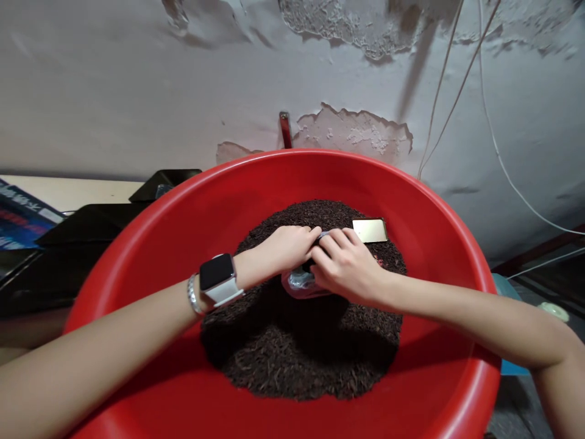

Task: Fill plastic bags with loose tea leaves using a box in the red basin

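Observation:
Both my hands meet over a big red tub (pixel 439 244) with dark loose shreds (pixel 292 360), like loose tea leaves, heaped on its floor. My left hand (pixel 295 247), fingers bent, grips the upper edge of a clear plastic bag (pixel 301 285). Closed on the same bag from the other side is my right hand (pixel 347 265), its fingers curled over the top. Most of the bag and its dark filling are hidden behind my hands. A shiny gold rectangular piece (pixel 370 230) lies on the shreds just beyond my right hand.
Black angular trays (pixel 91 222) stand left of the tub beside a blue printed packet (pixel 22 213). Behind rises a peeling wall (pixel 137 91) with hanging white cords (pixel 489 116). A light blue object (pixel 507 289) sits past the tub's right rim.

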Demonstrator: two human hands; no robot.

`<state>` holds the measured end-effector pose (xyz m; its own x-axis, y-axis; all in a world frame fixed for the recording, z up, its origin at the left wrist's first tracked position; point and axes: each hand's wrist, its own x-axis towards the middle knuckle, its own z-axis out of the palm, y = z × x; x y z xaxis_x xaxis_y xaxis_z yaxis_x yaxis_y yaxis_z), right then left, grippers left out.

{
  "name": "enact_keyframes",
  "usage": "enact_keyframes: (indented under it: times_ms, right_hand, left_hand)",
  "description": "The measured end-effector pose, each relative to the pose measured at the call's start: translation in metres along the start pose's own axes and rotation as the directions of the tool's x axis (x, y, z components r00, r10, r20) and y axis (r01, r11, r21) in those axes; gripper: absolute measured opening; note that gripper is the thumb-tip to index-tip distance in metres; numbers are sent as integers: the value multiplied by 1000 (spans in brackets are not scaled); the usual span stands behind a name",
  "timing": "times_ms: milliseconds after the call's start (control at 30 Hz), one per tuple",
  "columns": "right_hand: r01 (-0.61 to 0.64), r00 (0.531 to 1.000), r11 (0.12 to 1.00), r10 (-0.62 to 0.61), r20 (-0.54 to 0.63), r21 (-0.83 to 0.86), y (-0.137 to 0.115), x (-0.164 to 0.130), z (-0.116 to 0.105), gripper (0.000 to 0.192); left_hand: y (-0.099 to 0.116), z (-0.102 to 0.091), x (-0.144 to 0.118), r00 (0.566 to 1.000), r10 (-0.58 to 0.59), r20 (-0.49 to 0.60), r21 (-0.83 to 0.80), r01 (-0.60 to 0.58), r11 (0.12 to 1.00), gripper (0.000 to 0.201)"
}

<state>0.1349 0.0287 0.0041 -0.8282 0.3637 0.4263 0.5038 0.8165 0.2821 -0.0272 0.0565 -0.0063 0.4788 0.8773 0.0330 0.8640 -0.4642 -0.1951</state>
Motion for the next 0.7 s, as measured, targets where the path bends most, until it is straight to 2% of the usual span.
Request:
enact_keyframes:
  times_ms: [67,100,167,233,300,367,400,500,700]
  right_hand:
    - [205,978,976,-202,-49,73,-12,-7,-1,22]
    - [295,956,947,-293,-34,131,-21,-12,-1,23]
    - [376,908,888,-411,88,265,-38,-24,4,26]
    - [347,835,864,-462,300,365,-50,-38,13,40]
    - [297,709,864,-484,513,406,-57,-49,25,56]
    - [249,612,882,-463,641,400,-58,-56,36,64]
    - [223,590,895,-439,677,386,-58,-57,39,66]
    - [170,570,917,-390,723,361,-58,-56,41,66]
    - [80,488,913,-387,783,401,-60,-53,36,69]
  left_hand:
    - [1,-2,-1,1000,-12,8,13,11,1000,21]
    - [2,-4,-1,1000,-15,11,17,15,1000,22]
    - [3,-8,-2,1000,-20,16,20,20,1000,24]
    - [4,-10,-3,1000,-18,23,17,18,1000,24]
    - [5,-12,-4,999,-17,32,14,16,1000,24]
    - [5,-12,-4,999,-18,39,15,17,1000,24]
    - [5,-12,-4,999,-17,41,14,17,1000,24]
    - [5,-12,-3,999,-16,35,7,16,1000,23]
    - [4,-11,-3,1000,-11,27,1,11,1000,22]
